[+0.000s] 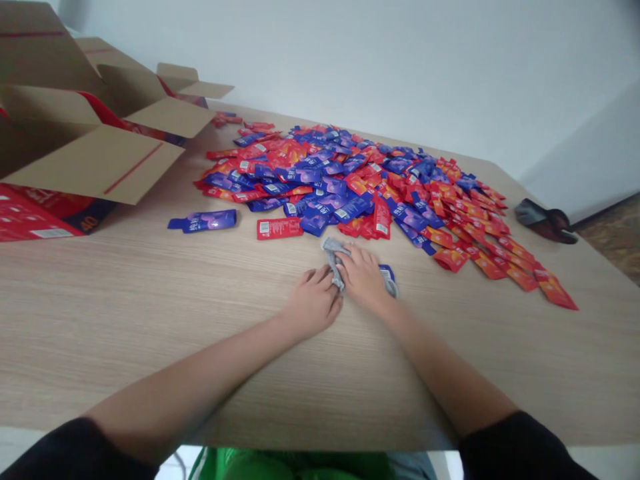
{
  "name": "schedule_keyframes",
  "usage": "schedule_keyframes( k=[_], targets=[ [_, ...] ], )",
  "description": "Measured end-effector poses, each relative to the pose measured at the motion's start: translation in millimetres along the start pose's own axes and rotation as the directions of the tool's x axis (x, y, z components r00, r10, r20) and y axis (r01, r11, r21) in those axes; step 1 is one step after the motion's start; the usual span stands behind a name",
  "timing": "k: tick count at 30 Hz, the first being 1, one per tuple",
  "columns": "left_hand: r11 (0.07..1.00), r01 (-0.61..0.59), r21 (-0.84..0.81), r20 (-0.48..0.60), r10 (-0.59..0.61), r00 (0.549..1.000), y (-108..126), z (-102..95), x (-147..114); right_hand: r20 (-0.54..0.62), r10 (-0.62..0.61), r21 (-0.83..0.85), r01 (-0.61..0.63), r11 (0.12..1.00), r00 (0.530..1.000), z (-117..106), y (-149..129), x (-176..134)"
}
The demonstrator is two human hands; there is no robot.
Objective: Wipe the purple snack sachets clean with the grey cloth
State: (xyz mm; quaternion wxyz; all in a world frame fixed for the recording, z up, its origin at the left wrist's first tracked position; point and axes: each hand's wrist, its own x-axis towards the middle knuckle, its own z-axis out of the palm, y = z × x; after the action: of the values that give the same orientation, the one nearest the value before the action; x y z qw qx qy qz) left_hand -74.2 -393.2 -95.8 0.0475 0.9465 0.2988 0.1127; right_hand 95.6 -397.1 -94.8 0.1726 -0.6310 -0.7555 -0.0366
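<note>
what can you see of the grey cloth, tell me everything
The light grey cloth looks like soft fabric, crumpled, on the wood-look table. The right hand covers part of it; the left hand touches its left edge. A grey bit also shows right of the right hand, beside a blue sachet, probably the same cloth. Its full outline is hidden.

A bare left hand (313,303) and a bare right hand (364,275) on a crumpled gray cloth (331,248).
In the middle of the frame, the right hand lies over the cloth. A small flat blue packet (387,272) pokes out beside it. Above is a big heap of flat red and blue packets (330,183) on a light wood table (150,300). Open red-and-brown cardboard boxes (100,163) stand at upper left.
</note>
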Motion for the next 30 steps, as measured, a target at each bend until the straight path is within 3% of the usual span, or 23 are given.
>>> schedule_keyframes(
  k=[3,6,10,14,16,19,21,24,27,30],
  targets=[
    [1.0,0.003,0.028,0.012,-0.004,1.0,2,0.1,2,-0.009,0.061,-0.114,-0.062,0.992,0.998,-1,20,-10],
    [0.999,-0.002,0.054,0.022,0.001,1.0,2,1.6,4,-0.051,0.143,-0.126,-0.149,0.981,0.988,-2,46,-24],
    [0.998,-0.012,0.069,0.033,0.009,0.999,-1,2.6,4,-0.081,0.216,-0.072,-0.222,0.972,0.973,0,85,-45],
    [0.999,-0.028,0.046,0.045,0.026,0.999,-6,0.1,2,-0.158,0.268,0.107,-0.253,0.962,0.95,-8,112,-50],
    [0.999,-0.028,0.031,0.049,0.027,0.998,-5,-0.8,1,-0.243,0.286,0.186,-0.245,0.951,0.927,-14,108,-42],
    [1.0,-0.019,0.022,0.021,0.018,1.0,-2,0.7,-1,-0.328,0.211,0.257,-0.128,0.958,0.921,-17,72,-21],
    [1.0,-0.01,0.028,-0.005,0.01,1.0,2,3.0,-2,-0.284,0.126,0.255,-0.052,0.966,0.95,-11,39,-9],
    [0.999,0.008,0.044,0.003,-0.008,1.0,6,5.1,-3,-0.1,0.024,0.078,-0.016,0.997,0.995,2,4,-1],
    [0.999,0.02,0.042,0.019,-0.021,1.0,8,4.5,-2,0.005,0.011,-0.082,-0.011,0.997,1.0,5,1,-4],
    [0.999,0.03,0.036,0.033,-0.031,0.999,8,3.5,0,-0.037,0.091,-0.136,-0.095,0.986,0.995,2,24,-14]
  ],
)
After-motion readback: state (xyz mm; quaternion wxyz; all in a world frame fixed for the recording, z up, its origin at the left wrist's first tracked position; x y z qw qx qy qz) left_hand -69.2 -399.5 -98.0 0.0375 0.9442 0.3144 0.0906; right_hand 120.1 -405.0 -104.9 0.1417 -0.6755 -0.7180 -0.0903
